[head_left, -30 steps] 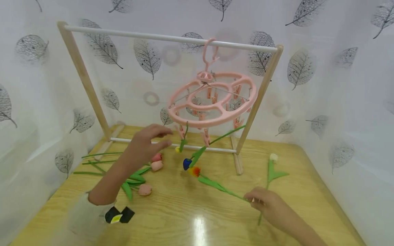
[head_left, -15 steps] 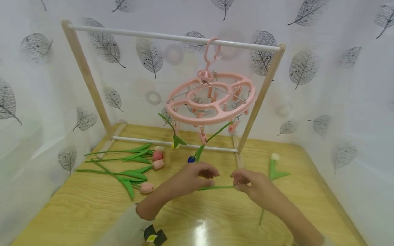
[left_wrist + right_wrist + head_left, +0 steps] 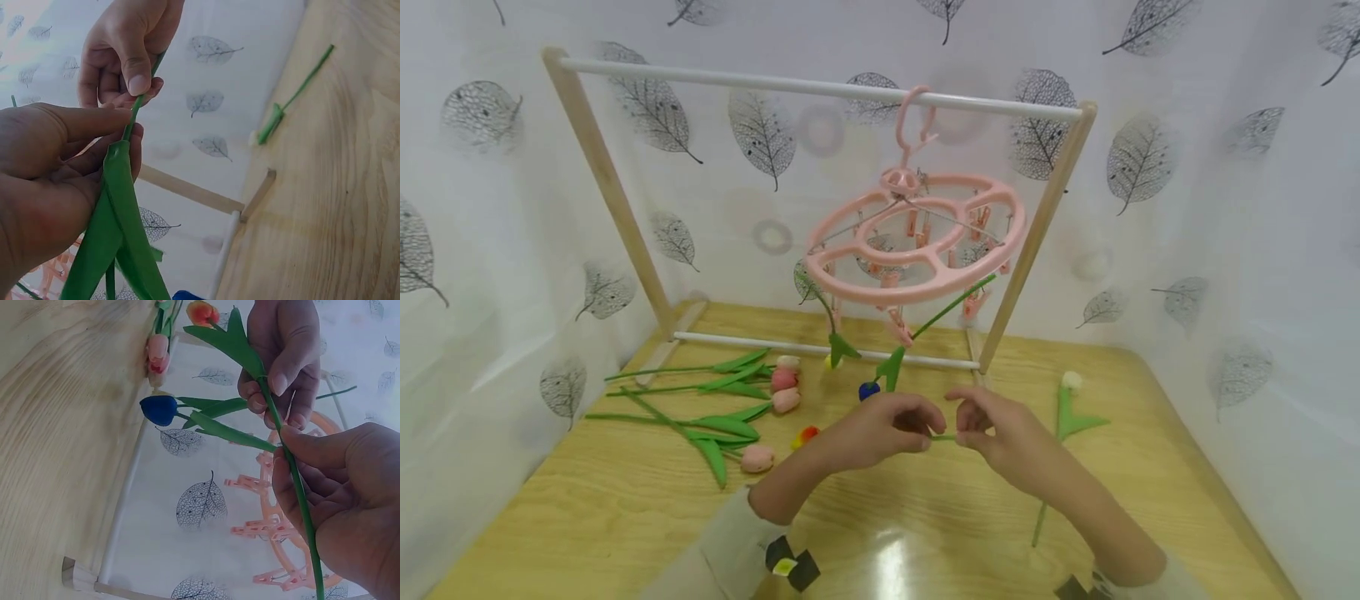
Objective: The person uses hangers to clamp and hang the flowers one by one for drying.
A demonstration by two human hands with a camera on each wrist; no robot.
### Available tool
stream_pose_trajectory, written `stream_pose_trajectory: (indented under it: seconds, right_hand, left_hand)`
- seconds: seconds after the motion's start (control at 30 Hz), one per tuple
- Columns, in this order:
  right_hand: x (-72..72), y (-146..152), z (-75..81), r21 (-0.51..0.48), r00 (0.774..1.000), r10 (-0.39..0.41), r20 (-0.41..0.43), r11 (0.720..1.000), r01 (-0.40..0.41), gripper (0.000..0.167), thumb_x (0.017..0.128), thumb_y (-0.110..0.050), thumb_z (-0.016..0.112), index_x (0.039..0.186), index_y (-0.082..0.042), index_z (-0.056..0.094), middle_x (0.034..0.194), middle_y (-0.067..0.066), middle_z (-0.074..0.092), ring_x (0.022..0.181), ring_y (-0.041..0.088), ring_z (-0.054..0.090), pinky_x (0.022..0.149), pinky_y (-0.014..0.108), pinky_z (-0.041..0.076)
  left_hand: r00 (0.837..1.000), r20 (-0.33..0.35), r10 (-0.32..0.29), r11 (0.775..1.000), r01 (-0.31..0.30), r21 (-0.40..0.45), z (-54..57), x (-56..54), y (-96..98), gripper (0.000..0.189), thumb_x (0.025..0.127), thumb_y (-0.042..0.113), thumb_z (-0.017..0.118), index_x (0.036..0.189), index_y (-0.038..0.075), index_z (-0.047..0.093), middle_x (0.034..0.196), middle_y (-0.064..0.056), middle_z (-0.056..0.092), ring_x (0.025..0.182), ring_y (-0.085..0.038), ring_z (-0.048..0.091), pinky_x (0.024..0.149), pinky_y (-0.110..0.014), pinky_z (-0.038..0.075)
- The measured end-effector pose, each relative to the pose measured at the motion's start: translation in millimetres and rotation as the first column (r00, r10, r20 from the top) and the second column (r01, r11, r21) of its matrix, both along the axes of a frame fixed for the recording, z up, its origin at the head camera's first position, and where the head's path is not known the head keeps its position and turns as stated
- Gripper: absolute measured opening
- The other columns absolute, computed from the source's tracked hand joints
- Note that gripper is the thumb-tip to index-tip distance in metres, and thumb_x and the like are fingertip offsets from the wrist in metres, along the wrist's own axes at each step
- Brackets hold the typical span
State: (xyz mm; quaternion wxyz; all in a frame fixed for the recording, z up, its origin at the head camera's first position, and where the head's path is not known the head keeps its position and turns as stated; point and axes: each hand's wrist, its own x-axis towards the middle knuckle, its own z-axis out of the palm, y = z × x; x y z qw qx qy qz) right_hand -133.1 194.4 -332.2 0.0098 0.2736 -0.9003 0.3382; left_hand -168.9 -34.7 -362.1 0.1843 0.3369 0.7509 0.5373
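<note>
An artificial tulip (image 3: 203,312) with an orange-red and yellow bloom is held between both hands. My left hand (image 3: 880,432) pinches its green stem just above the leaves, as the left wrist view shows. Close beside it, my right hand (image 3: 1011,437) pinches the same stem between thumb and fingers; the right wrist view has the stem's tail running down past the palm. In the head view the bloom shows left of my left wrist, the leaves hidden behind the hand. Beyond the hands, a blue tulip (image 3: 158,410) and a yellow tulip (image 3: 841,347) hang bloom-down from clips.
A pink round clip hanger (image 3: 880,293) hangs from the white bar (image 3: 737,81) of a wooden-legged rack. Several pink and white tulips (image 3: 757,457) lie on the table at left. One white tulip (image 3: 1064,410) lies at right. Leaf-print curtains surround the table.
My left hand has come down and right from beside the hanging yellow tulip to the orange tulip's stem. My right hand has moved up and left, and the orange bloom has shifted left.
</note>
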Motion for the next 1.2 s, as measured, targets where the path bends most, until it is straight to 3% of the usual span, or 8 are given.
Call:
stream_pose_trajectory:
  seconds: [0.17, 0.33, 0.47, 0.6, 0.67, 0.77, 1.0, 1.2]
  right_hand:
    - [3.9, -6, 4.0, 0.025, 0.998, -0.018, -0.062, 0.999, 0.02, 0.052, 0.087, 0.005, 0.072, 0.134, -0.008, 0.055, 0.098, -0.004, 0.056, 0.086, 0.005, 0.059, 0.077, 0.023, 0.055]
    - [13.3, -8, 5.3, 0.031, 0.963, -0.007, -0.268, 0.999, 0.016, 0.068, 0.089, 0.0, 0.074, 0.149, -0.01, 0.043, 0.119, 0.001, 0.056, 0.1, 0.011, 0.059, 0.086, 0.023, 0.055]
    - [23.2, -4, 9.7, -0.136, 0.853, 0.013, -0.521, 0.986, -0.098, 0.054, 0.099, -0.017, 0.065, 0.145, 0.003, 0.046, 0.128, 0.01, 0.058, 0.112, 0.016, 0.06, 0.102, 0.019, 0.047]
    - [24.9, -5, 16.3, -0.26, 0.714, 0.015, -0.7, 0.926, -0.274, 0.047, 0.105, -0.022, 0.054, 0.133, 0.016, 0.052, 0.118, 0.017, 0.062, 0.112, 0.013, 0.063, 0.102, 0.018, 0.047]
    - [23.5, -7, 18.2, -0.287, 0.679, 0.018, -0.734, 0.897, -0.335, 0.044, 0.105, -0.017, 0.055, 0.13, 0.019, 0.051, 0.116, 0.017, 0.062, 0.111, 0.011, 0.063, 0.099, 0.018, 0.049]
    - [21.2, -11, 17.3, -0.328, 0.675, 0.028, -0.738, 0.859, -0.394, 0.041, 0.104, -0.011, 0.056, 0.13, 0.02, 0.051, 0.117, 0.015, 0.062, 0.109, 0.011, 0.064, 0.098, 0.018, 0.051]
    - [13.3, -21, 10.6, -0.476, 0.742, 0.059, -0.667, 0.733, -0.486, 0.04, 0.099, 0.001, 0.058, 0.131, 0.023, 0.048, 0.121, 0.016, 0.061, 0.108, 0.016, 0.064, 0.096, 0.023, 0.054]
    - [9.0, -22, 3.4, -0.524, 0.825, 0.034, -0.564, 0.758, -0.389, 0.041, 0.098, 0.003, 0.059, 0.133, 0.021, 0.048, 0.122, 0.011, 0.061, 0.107, 0.014, 0.064, 0.094, 0.023, 0.055]
  left_hand:
    - [1.0, -0.019, 0.002, 1.0, -0.002, 0.006, 0.6, -0.1, -2.2, 0.021, 0.097, 0.005, 0.065, 0.117, 0.011, 0.069, 0.112, 0.0, 0.069, 0.097, -0.009, 0.064, 0.083, -0.023, 0.055]
    - [0.999, -0.036, 0.011, 0.999, -0.01, 0.03, 0.4, 0.4, -7.7, 0.024, 0.097, 0.004, 0.065, 0.119, 0.013, 0.07, 0.114, 0.001, 0.07, 0.101, -0.018, 0.065, 0.084, -0.024, 0.055]
    - [0.999, -0.031, 0.032, 0.996, -0.03, 0.087, 6.9, 2.5, -14.1, 0.03, 0.098, 0.006, 0.065, 0.126, 0.014, 0.068, 0.121, -0.001, 0.069, 0.107, -0.023, 0.065, 0.087, -0.027, 0.056]
    - [0.997, -0.022, 0.072, 0.986, -0.068, 0.15, 16.8, 5.6, -19.2, 0.036, 0.099, 0.01, 0.064, 0.134, 0.019, 0.064, 0.126, 0.0, 0.066, 0.107, -0.021, 0.063, 0.091, -0.031, 0.056]
    - [0.996, -0.017, 0.087, 0.978, -0.082, 0.191, 21.1, 6.9, -20.8, 0.038, 0.099, 0.011, 0.064, 0.135, 0.02, 0.063, 0.128, -0.001, 0.065, 0.106, -0.021, 0.061, 0.092, -0.032, 0.055]
    - [0.994, -0.011, 0.111, 0.965, -0.105, 0.24, 26.6, 8.9, -21.9, 0.038, 0.099, 0.01, 0.064, 0.136, 0.019, 0.062, 0.129, -0.003, 0.064, 0.106, -0.022, 0.06, 0.093, -0.032, 0.055]
    - [0.986, -0.04, 0.161, 0.941, -0.141, 0.309, 33.0, 11.3, -23.7, 0.043, 0.098, 0.005, 0.065, 0.139, 0.015, 0.06, 0.128, -0.012, 0.064, 0.109, -0.026, 0.062, 0.092, -0.031, 0.056]
    - [0.969, -0.09, 0.231, 0.923, -0.189, 0.336, 36.0, 12.0, -24.5, 0.053, 0.096, 0.002, 0.065, 0.146, 0.014, 0.054, 0.131, -0.012, 0.06, 0.107, -0.024, 0.062, 0.088, -0.03, 0.058]
